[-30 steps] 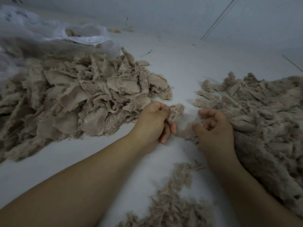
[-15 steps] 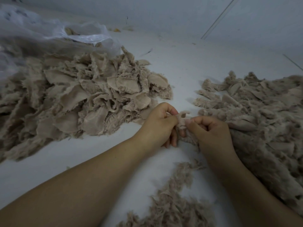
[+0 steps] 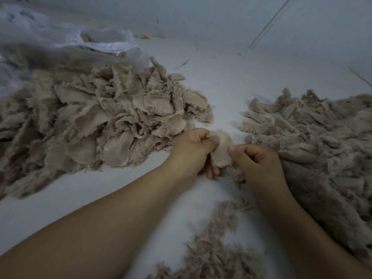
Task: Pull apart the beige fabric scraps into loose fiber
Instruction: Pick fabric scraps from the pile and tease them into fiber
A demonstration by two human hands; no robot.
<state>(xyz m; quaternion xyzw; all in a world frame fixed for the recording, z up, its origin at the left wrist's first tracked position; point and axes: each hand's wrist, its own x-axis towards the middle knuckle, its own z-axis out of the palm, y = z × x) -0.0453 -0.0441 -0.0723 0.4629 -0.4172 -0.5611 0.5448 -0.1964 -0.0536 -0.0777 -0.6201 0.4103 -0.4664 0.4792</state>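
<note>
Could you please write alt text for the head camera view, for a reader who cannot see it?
Two bare hands, left hand and right hand, pinch one beige fabric scrap between them over a white surface. A heap of whole scraps lies left, pulled fiber right, a clear plastic bag behind.

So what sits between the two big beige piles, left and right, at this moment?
In the head view, between the scrap pile and the pulled pile lie bare white surface and, nearer, one scrap pinched by the left hand and right hand.
</note>
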